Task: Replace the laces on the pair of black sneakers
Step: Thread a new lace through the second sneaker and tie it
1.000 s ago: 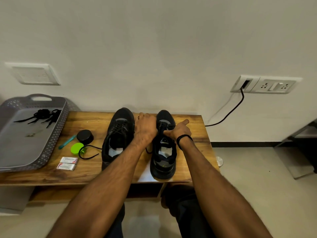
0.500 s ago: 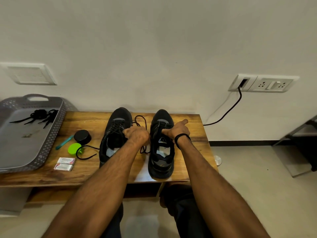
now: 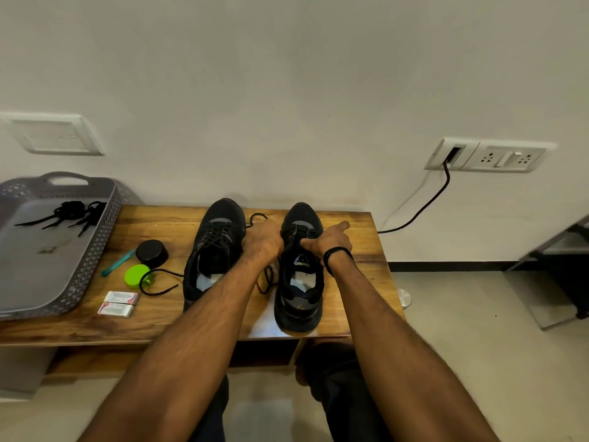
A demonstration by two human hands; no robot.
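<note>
My left hand (image 3: 263,242) curls round the loose lace (image 3: 258,215) beside the left sneaker (image 3: 216,247) while my right hand (image 3: 330,239) grips the right sneaker (image 3: 299,301) on the surface (image 3: 165,224).

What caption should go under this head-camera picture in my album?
Left hand and right hand work at the right black sneaker on a wooden table, loose lace beside it.

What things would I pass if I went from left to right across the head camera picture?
grey tray → black round lid → laced sneaker → other sneaker → wall socket. The small bits near the lid overlap, so I left them out.
</note>
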